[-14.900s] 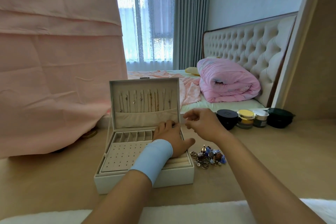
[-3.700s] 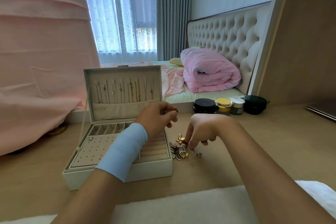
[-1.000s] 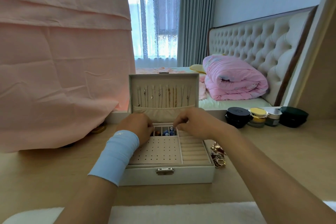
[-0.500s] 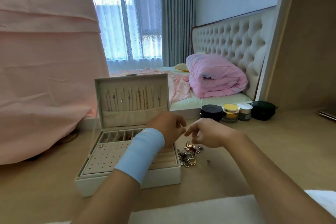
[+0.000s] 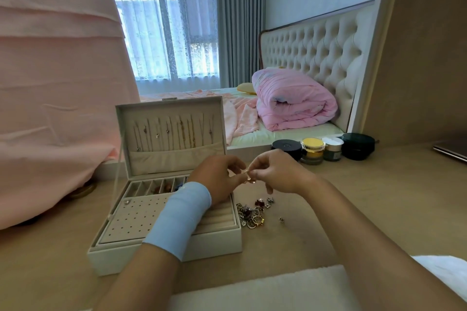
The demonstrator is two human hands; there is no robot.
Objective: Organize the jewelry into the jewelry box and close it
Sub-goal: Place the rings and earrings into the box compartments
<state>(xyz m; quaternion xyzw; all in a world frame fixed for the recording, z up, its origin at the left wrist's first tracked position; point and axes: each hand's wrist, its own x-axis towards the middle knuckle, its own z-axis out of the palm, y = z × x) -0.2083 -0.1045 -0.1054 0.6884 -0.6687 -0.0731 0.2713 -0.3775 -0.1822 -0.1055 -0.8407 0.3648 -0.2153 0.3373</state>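
A cream jewelry box (image 5: 121, 257) stands open on the tan surface, its lid (image 5: 141, 113) upright with several thin necklaces hanging inside. A few coloured pieces lie in the back compartments (image 5: 161, 187). One small stud (image 5: 126, 201) sits on the perforated earring panel. A pile of rings and earrings (image 5: 252, 213) lies just right of the box, with one loose piece (image 5: 281, 219) apart from it. My left hand (image 5: 219, 179) and my right hand (image 5: 278, 171) meet above the box's right edge, both pinching a small gold piece (image 5: 249, 177).
Several cosmetic jars (image 5: 313, 150) stand in a row behind the pile, at the mirror's foot. Pink cloth (image 5: 55, 108) hangs at the left, close to the box. A white towel (image 5: 265, 288) lies along the near edge. A laptop edge (image 5: 449, 150) shows at far right.
Both hands have lifted away from the pile and come together; a small gold piece is now pinched between their fingertips. The view shifted slightly.
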